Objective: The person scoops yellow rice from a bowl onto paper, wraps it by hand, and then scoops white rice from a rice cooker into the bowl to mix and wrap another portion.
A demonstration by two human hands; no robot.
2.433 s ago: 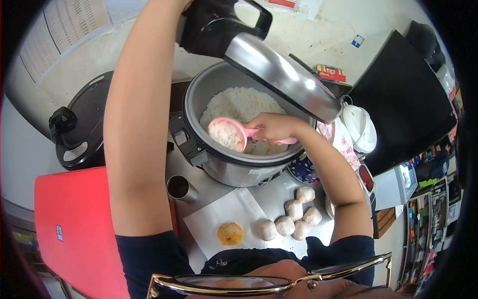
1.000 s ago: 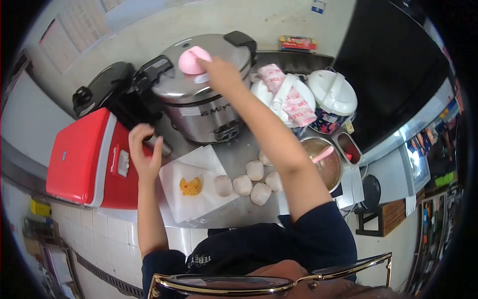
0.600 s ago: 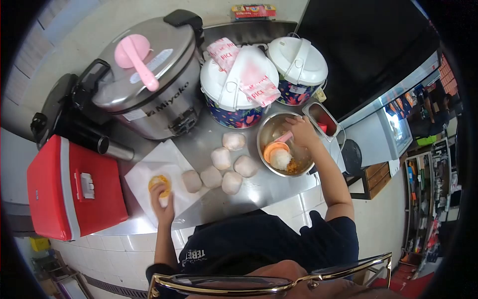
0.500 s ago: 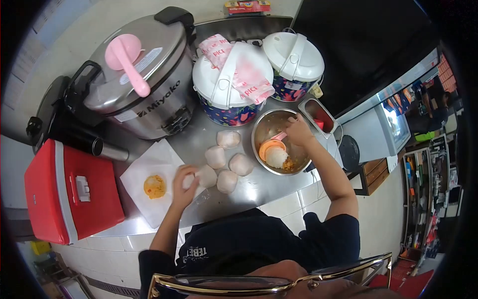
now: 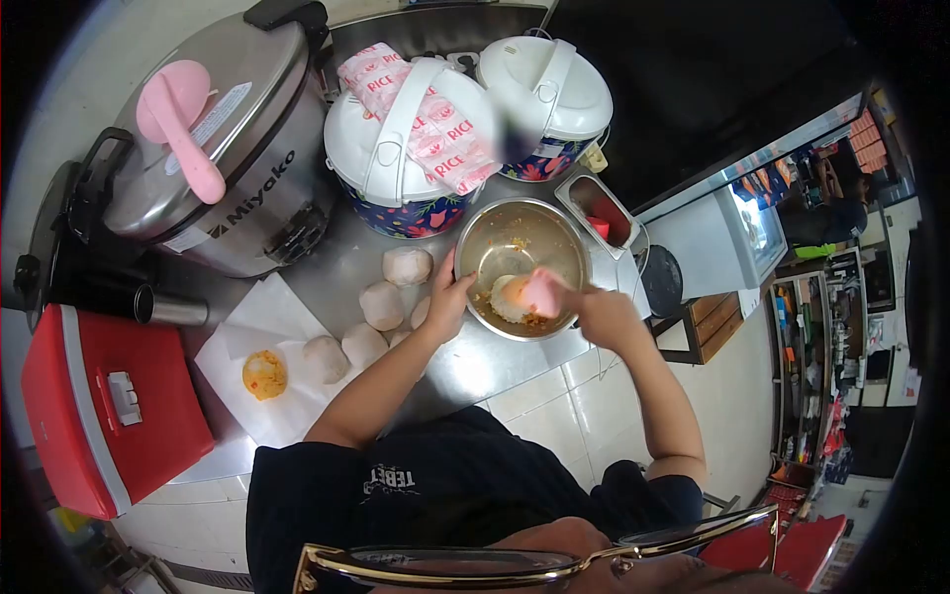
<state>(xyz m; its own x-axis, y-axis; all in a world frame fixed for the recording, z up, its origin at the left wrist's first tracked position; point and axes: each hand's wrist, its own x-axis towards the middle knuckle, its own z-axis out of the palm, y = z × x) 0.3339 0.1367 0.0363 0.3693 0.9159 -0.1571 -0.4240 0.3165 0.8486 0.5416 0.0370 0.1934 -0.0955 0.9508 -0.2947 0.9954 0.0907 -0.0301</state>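
My left hand [image 5: 447,305] grips the left rim of a steel mixing bowl [image 5: 481,238]. My right hand [image 5: 606,317] is closed on the handle of a pink scoop [image 5: 540,293], whose head is over white rice [image 5: 508,299] in the bowl. Orange bits cling to the bowl's inside. Left of the bowl lie several wrapped white balls [image 5: 381,305], some partly hidden by my left arm. A flat portion of orange rice [image 5: 264,374] rests on white paper [image 5: 287,416].
A large steel cooker [image 5: 237,188] with a pink ladle [image 5: 178,124] on its lid stands back left. Two white-lidded rice cookers [image 5: 346,139] stand behind the bowl. A red cooler [image 5: 163,436] is at left. A steel tray [image 5: 584,198] holds something red.
My left hand has moved right from beside the paper to the bowl's rim. My right hand has moved to the bowl's lower right side with the scoop. The view has shifted.
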